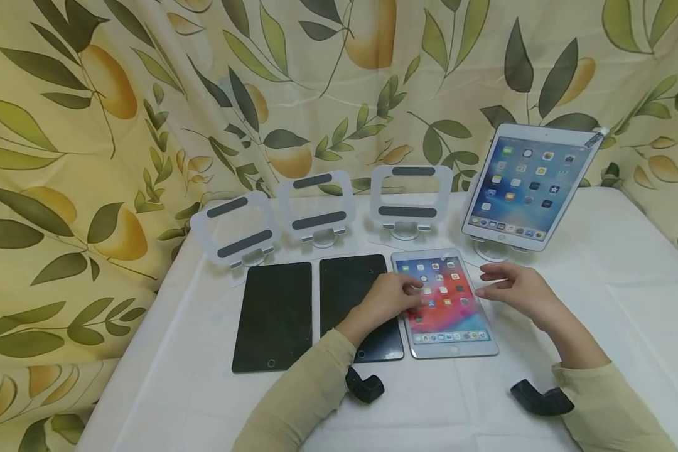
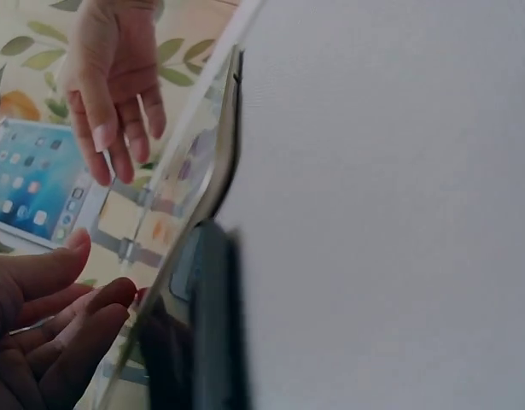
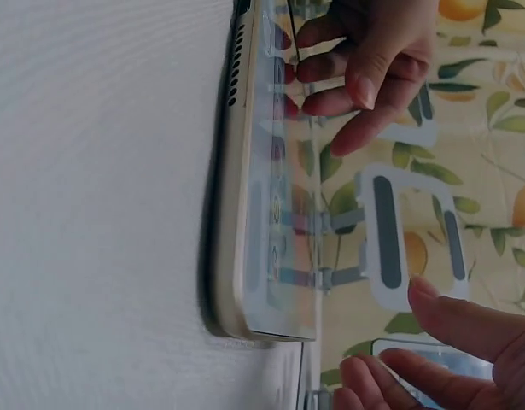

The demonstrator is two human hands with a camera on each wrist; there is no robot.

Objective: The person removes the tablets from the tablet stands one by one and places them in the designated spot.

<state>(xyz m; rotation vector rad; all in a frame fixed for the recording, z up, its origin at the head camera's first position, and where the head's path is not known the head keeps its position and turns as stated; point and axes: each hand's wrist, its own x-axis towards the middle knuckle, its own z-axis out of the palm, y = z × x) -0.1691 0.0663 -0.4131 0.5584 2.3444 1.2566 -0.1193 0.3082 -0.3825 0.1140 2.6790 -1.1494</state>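
Note:
A white tablet (image 1: 457, 323) with a lit red-and-blue home screen lies flat on the table. Over its left side hovers my left hand (image 1: 385, 296), fingers loosely bent, nothing gripped. My right hand (image 1: 520, 290) hangs beside the tablet's right edge, with thumb and fingers apart. Both hands appear relaxed in the right wrist view, the left hand (image 3: 390, 60) with its fingertips close over the screen and the right hand (image 3: 467, 354) off the near end. Left of the white tablet lie two dark-screened tablets, one black tablet (image 1: 275, 314) and another black tablet (image 1: 344, 282) partly covered by my left arm.
Behind stand three white tablet stands with grey pads: a left stand (image 1: 243, 242), a middle stand (image 1: 318, 221) and a right stand (image 1: 409, 211). A second white tablet (image 1: 522, 188) leans on a stand at the back right. A patterned curtain (image 1: 328, 94) hangs behind the white-covered table (image 1: 175, 351).

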